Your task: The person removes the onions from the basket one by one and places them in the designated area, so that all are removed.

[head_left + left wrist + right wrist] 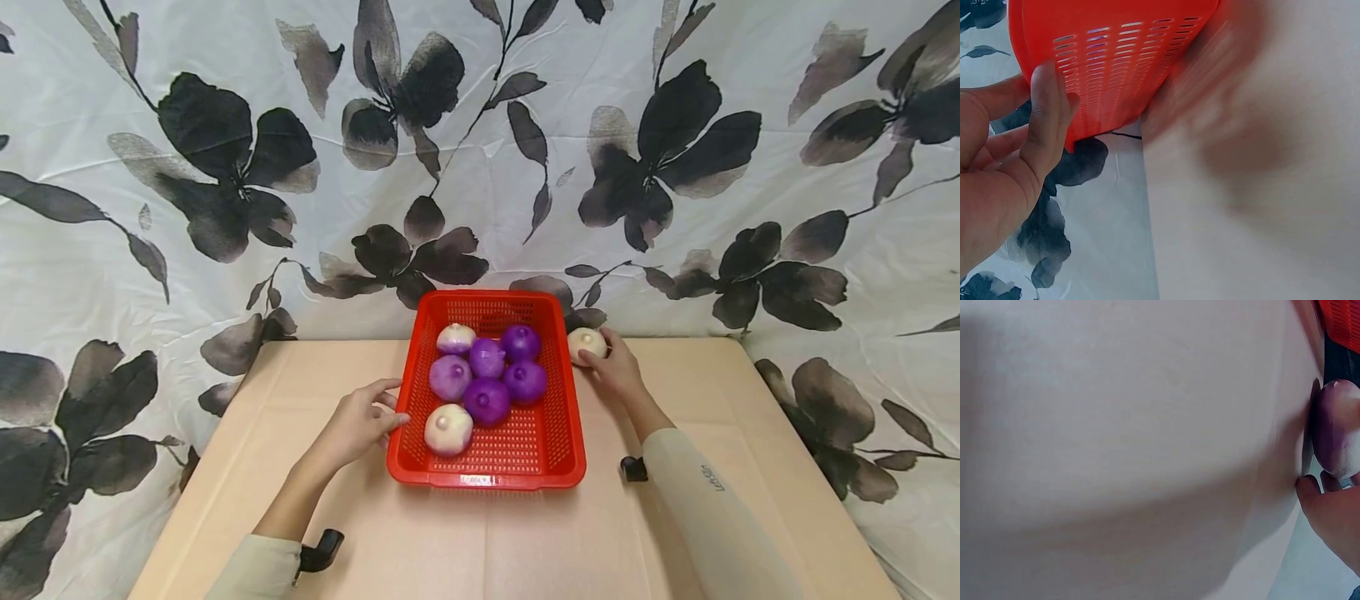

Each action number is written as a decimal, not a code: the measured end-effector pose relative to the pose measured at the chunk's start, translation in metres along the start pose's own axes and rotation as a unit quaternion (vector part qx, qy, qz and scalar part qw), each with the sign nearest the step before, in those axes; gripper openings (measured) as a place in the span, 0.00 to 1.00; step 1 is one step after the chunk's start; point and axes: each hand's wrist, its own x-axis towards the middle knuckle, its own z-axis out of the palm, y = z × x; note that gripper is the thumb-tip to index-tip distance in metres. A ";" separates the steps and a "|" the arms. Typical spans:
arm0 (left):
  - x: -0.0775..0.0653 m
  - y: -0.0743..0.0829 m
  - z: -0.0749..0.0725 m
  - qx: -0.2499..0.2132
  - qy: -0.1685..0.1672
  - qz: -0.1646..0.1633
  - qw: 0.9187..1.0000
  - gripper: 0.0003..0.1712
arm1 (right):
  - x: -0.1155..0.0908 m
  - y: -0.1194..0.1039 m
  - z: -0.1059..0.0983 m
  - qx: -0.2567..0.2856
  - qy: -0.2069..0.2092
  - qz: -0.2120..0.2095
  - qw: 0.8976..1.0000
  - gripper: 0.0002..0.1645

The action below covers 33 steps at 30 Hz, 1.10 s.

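At the left side of the red plastic basket (525, 471), my left hand (365, 421) rests its thumb and fingertips against the rim and outer wall. In the left wrist view, its fingers (1047, 115) lie nearly straight along the slotted basket wall (1122, 59). Just right of the basket's far corner, my right hand (618, 367) grips a pale turnip (587, 346) between thumb and fingers. The right wrist view shows this turnip's purple-and-white side (1335, 428), cut by the frame edge, with the right hand (1338, 515) below it.
Inside the basket lie several purple turnips (487, 402) and two paler ones, one at the near left (448, 430). The basket stands on a beige table (487, 542). Behind the table hangs a white cloth with dark flowers (495, 192).
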 end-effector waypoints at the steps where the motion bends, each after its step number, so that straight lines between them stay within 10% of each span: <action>1: 0.000 0.000 0.000 0.000 0.001 -0.001 1.000 0.36 | 0.000 0.000 0.000 -0.001 0.000 0.000 1.000 0.47; 13: 0.000 -0.003 -0.003 -0.016 0.001 -0.005 1.000 0.36 | -0.003 -0.008 -0.014 0.009 0.000 -0.011 1.000 0.46; 33: 0.003 -0.003 -0.002 -0.023 -0.002 0.007 1.000 0.35 | -0.023 -0.067 -0.033 0.047 -0.035 -0.163 0.985 0.44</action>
